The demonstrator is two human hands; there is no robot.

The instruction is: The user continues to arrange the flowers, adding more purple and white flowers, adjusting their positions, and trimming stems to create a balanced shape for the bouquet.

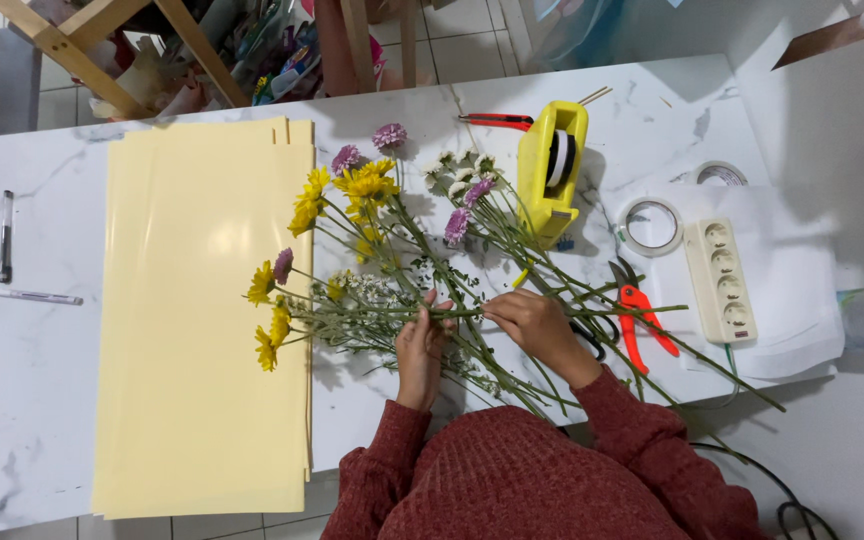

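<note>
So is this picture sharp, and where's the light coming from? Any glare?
Head view: sharp across the middle, the flower stems and both hands crisp, left hand, right hand. Soft, even lighting; faint shadows fall just below the flowers and hands, so the light seems to come from above. Mild sheen on the cream paper sheets, no harsh glare. The marble table edges bend slightly from the wide lens.

White marbled tabletop (12, 400), bearing 2 pens (5, 236) at far left, stacked cream sheets (202, 330), loose flowers (372, 250) at centre, yellow tape dispenser (550, 170) and red cutter (497, 121) beyond, orange shears (642, 315), tape roll (652, 226), power strip (719, 280) at right.
</note>
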